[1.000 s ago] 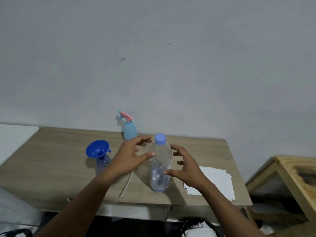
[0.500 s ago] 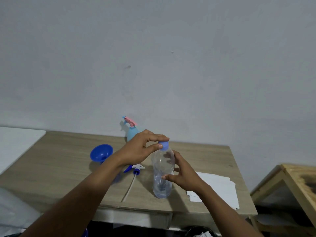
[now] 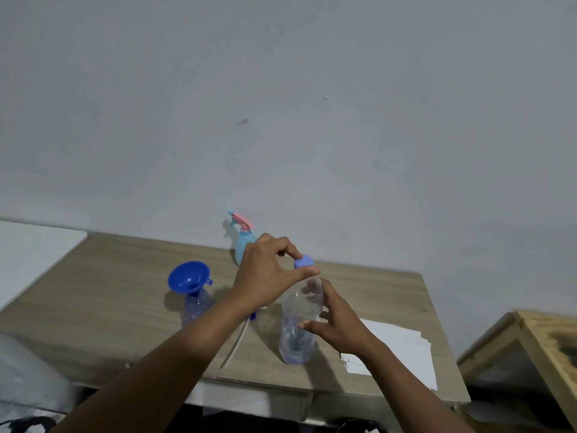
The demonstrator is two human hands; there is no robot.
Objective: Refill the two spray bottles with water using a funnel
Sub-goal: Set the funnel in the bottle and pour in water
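The left hand (image 3: 265,273) is pinching the blue cap (image 3: 303,262) of the clear water bottle (image 3: 299,326) between the thumb and the curled fingers, closed tightly around the cap from the left side. The right hand (image 3: 335,326) is wrapping partly around the body of the same bottle from the right, with the thumb pressing on the near face and the fingers reaching behind the transparent wall, where they are showing through the plastic. The bottle is standing upright on the wooden surface (image 3: 93,292), near its front edge, and is containing water in its lower part. Just beside the bottle on the right, a stack of white paper sheets (image 3: 402,351) is lying flat on the surface, partly under the right wrist. To the left of the bottle, a detached spray head with its thin white dip tube (image 3: 234,345) is lying on the surface, its upper part hidden behind the left forearm. Further left, a blue funnel (image 3: 188,276) is sitting in the neck of a clear spray bottle (image 3: 196,306), which is standing upright. Behind the left hand, against the grey wall (image 3: 312,120), a light blue spray bottle (image 3: 243,248) with a pink trigger head is standing upright, partly covered by the knuckles. A light wooden frame (image 3: 530,345) is standing apart at the right edge.
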